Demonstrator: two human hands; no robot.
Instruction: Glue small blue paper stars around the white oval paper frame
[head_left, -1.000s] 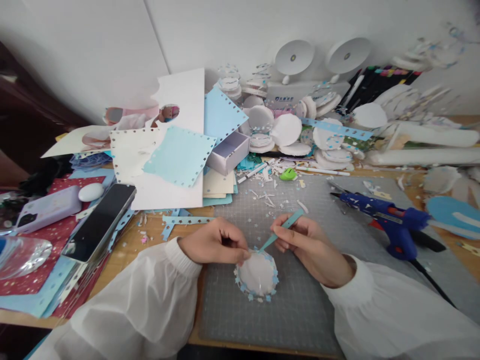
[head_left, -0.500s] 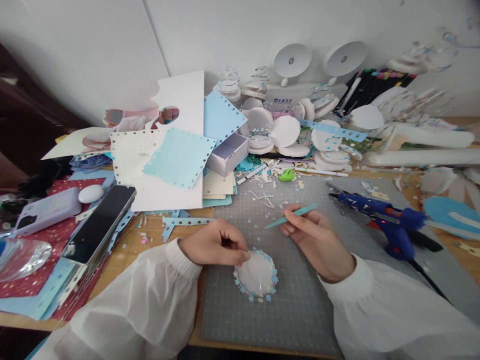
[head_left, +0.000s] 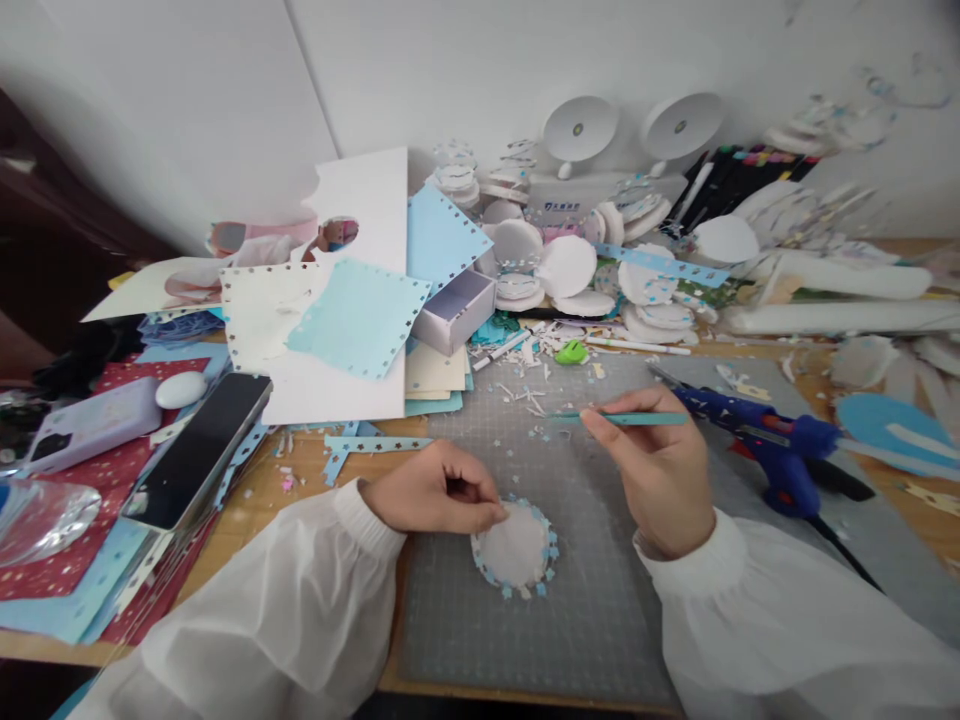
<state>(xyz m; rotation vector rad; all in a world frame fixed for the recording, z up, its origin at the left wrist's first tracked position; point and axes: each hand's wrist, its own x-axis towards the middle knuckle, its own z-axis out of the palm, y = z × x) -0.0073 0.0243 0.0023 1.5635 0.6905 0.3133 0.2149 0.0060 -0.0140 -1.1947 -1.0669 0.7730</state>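
Left hand [head_left: 439, 492], fingers curled, pinches the ten o'clock edge of a white paper disc [head_left: 515, 548] trimmed with blue stars, which lies flat on the grey cutting mat [head_left: 600, 620]; the right hand [head_left: 660, 470], at two o'clock from the disc and clear of it, grips a thin teal tool [head_left: 622, 419] held level above the mat. At three o'clock from that hand a blue glue gun [head_left: 765, 440] lies on the mat, and at ten o'clock from the left hand punched paper sheets [head_left: 360, 318] are piled.
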